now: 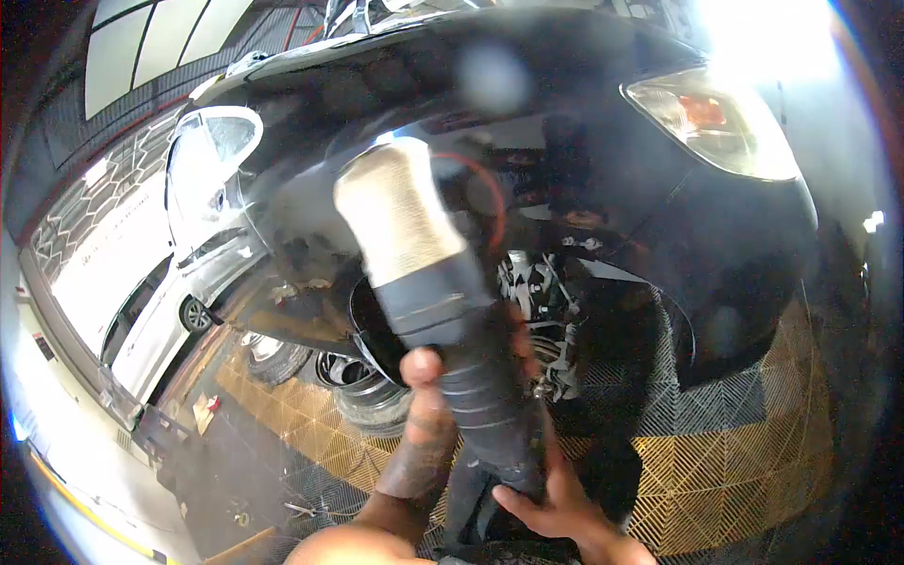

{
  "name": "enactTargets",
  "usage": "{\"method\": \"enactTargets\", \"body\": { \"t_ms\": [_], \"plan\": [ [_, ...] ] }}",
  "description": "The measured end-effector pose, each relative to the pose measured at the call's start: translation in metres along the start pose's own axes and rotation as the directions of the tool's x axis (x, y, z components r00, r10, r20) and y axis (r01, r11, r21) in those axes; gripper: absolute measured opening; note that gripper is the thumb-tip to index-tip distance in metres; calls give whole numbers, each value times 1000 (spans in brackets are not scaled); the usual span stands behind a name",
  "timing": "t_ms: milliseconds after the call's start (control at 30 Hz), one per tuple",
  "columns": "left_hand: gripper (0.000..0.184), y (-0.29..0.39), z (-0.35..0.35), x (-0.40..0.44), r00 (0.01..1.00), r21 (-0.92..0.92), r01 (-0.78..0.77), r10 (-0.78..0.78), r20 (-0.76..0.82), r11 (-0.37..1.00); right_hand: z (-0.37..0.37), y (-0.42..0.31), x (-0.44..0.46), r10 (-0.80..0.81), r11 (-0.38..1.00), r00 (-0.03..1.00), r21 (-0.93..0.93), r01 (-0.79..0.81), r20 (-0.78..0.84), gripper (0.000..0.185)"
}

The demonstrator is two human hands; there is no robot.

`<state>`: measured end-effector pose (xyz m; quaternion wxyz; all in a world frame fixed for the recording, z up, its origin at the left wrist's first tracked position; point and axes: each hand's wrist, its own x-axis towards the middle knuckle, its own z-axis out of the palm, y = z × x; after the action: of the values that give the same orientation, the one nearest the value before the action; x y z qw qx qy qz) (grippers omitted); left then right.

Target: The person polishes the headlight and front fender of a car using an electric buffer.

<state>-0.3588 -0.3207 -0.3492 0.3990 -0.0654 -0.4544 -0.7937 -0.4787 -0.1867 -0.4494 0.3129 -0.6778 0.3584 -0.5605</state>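
Observation:
A power polisher [452, 348] with a pale gold head and a black ribbed body fills the middle of the view, pointed at the black car fender [584, 169]. My left hand [428, 414] is closed around its body, thumb on the near side. Lower down, my right hand [556, 499] wraps the rear part, its thumb lying across the grip. A thin reddish arc shows beyond the polisher's head; whether it is the pad's edge or a reflection I cannot tell. The machine itself hides its working face.
Below the fender, the wheel arch exposes suspension parts [546, 301]. Loose wheels [363, 400] lie on the yellow and grey tiled floor [716, 471] at the left. The headlight [716, 122] is at upper right. A white car [155, 311] stands farther left.

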Motion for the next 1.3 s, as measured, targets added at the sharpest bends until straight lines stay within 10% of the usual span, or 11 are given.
{"method": "enactTargets", "body": {
  "t_ms": [67, 267, 567, 667, 900, 967, 1300],
  "plan": [
    [90, -8, 7, 15, 997, 134, 65, -71, 37, 989, -1, 3, -15, -19, 995, 998, -96, 13, -62, 96],
    [71, -22, 35, 46, 971, 290, 186, -220, 90, 939, 0, 31, -52, 288, 912, 933, 360, -198, -216, 58],
    [74, 22, 21, 28, 986, 318, 147, -164, 27, 937, 13, 29, -12, 301, 952, 927, 13, -307, -224, 48],
    [85, 37, 15, 7, 993, 333, -3, 41, -107, 943, 12, -6, 28, 48, 992, 975, -100, -71, -219, 63],
    [99, 60, -34, -8, 886, 64, -427, 432, -167, 902, 6, -7, 76, 7, 1000, 994, 7, -8, 108, 80],
    [99, 62, -44, -8, 916, 6, -401, 401, -15, 916, -7, -17, 91, 133, 975, 836, 80, -206, 533, 71],
    [103, 23, -6, 12, 864, 183, -462, 487, -127, 868, -31, 17, 64, -51, 951, 891, 294, -95, 451, 65]
  ]
}}
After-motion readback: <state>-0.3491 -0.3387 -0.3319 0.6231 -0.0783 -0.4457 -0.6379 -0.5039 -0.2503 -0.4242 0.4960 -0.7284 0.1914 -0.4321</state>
